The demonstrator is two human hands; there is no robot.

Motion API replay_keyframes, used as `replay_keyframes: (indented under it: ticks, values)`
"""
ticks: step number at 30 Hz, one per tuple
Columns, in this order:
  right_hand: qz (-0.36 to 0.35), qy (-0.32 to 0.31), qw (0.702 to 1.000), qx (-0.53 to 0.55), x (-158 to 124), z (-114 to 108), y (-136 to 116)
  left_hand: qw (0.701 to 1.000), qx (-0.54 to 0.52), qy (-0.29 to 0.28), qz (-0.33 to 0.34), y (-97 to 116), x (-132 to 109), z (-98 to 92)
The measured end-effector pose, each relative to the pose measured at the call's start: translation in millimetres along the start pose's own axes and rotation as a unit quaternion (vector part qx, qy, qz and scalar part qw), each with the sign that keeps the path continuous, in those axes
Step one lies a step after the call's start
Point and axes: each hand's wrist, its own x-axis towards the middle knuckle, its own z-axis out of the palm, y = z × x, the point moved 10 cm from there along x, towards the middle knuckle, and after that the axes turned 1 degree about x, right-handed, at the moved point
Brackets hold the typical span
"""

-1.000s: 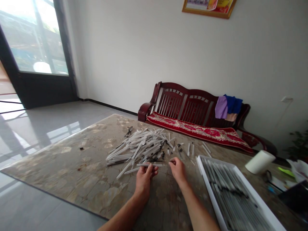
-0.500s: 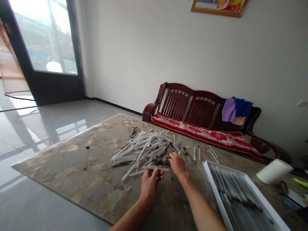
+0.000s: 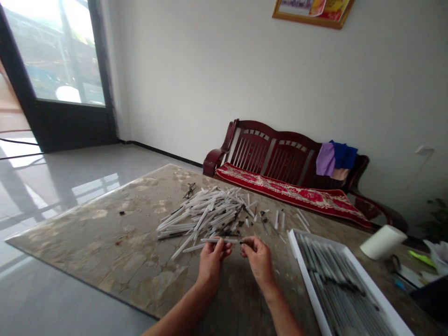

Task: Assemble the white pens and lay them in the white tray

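My left hand (image 3: 212, 259) is closed around a white pen barrel (image 3: 229, 241), which lies level and points right. Facing its right end, my right hand (image 3: 257, 256) pinches a small black piece (image 3: 242, 242), perhaps a pen plug; whether it touches the barrel I cannot tell. Just beyond both hands, a heap of white pen barrels (image 3: 206, 210) covers part of the table (image 3: 140, 252). Several small black pieces (image 3: 240, 224) are scattered at the heap's right side.
To the right, a white box (image 3: 297, 249) holds rows of pens. Past it are a white paper roll (image 3: 383, 242) and a bright green item (image 3: 422, 258). Black glasses (image 3: 189, 190) rest behind the heap. A dark red wooden bench (image 3: 273, 149) stands beyond the table.
My right hand has come back from the heap's edge towards me, now with a small black piece at its fingertips. My left hand still holds the barrel. The view has shifted slightly right.
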Motion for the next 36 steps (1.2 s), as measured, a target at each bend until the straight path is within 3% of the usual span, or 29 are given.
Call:
replay_keyframes:
  ticks: [22,30,36]
  values:
    - [-0.032,-0.007,0.999,-0.041,-6.8,4.3,-8.9,0.999,0.017,-0.049,-0.008,-1.3,-3.8,9.1]
    - [-0.048,-0.021,0.983,-0.175,-14.3,11.3,-14.4,0.997,0.04,-0.06,0.009,2.3,-8.0,11.8]
    - [-0.022,-0.051,0.989,-0.134,-17.6,12.1,-19.0,0.998,0.041,-0.05,0.0,1.6,-7.7,10.3]
